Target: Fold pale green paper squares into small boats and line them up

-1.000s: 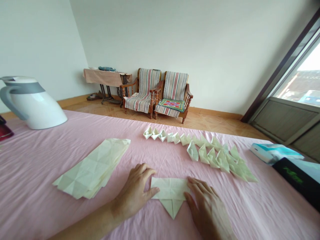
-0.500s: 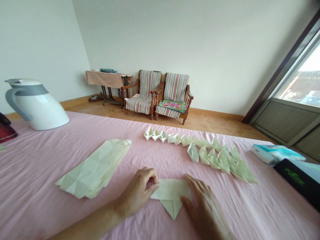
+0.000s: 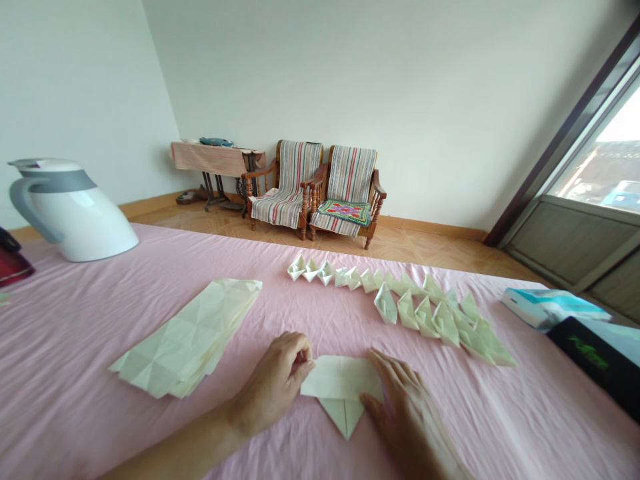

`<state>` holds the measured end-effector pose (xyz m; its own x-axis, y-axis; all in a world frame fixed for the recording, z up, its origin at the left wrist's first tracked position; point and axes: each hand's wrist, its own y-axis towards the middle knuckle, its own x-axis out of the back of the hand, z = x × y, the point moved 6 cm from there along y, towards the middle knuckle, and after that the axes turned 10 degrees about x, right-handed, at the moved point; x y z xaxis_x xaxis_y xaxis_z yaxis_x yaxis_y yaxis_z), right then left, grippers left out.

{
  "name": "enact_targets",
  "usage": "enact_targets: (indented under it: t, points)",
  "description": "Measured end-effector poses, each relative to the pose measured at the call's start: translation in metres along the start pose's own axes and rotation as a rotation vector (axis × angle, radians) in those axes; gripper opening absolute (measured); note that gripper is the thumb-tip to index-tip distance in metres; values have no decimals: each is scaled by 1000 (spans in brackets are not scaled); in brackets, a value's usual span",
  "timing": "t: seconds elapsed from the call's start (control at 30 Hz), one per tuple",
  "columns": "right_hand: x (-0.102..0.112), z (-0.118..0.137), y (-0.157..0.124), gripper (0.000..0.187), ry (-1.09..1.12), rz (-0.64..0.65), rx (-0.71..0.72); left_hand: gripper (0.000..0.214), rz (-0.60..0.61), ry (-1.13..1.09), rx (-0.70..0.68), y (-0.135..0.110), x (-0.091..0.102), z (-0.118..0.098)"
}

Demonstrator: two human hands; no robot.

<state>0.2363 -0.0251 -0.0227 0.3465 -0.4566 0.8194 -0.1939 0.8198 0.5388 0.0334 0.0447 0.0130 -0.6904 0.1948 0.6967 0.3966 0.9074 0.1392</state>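
A partly folded cream paper (image 3: pixel 339 390) lies on the pink tablecloth (image 3: pixel 75 313) close to me, its point toward me. My left hand (image 3: pixel 275 387) is curled, its fingertips pinching the paper's left corner. My right hand (image 3: pixel 407 417) lies flat with fingers spread on the paper's right side. A stack of creased cream sheets (image 3: pixel 187 337) lies to the left. A curved row of several folded paper boats (image 3: pixel 410 303) runs across the cloth beyond my hands.
A white kettle (image 3: pixel 70 207) stands at the far left beside a dark red object (image 3: pixel 13 263). A teal-and-white box (image 3: pixel 550 307) and a black box (image 3: pixel 595 363) lie at the right. Two striped chairs (image 3: pixel 320 190) and a small table (image 3: pixel 215 157) stand by the far wall.
My left hand curled from flat into a pinch at the paper's left corner and lifted that edge slightly. My right hand stayed on the paper's right side.
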Motion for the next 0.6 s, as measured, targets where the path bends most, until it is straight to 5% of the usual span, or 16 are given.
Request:
enact_targets:
  t: [0.13,0.23,0.6]
  points:
    - [1,-1,0,40,23,-29,19,1,71,-133,49,-2,-2,0]
    - [0,0,-1,43,39,-57,35,29,101,-180,114,-1,-2,0]
    - [8,13,-3,59,85,-140,59,10,192,87,31,-5,-6,-13]
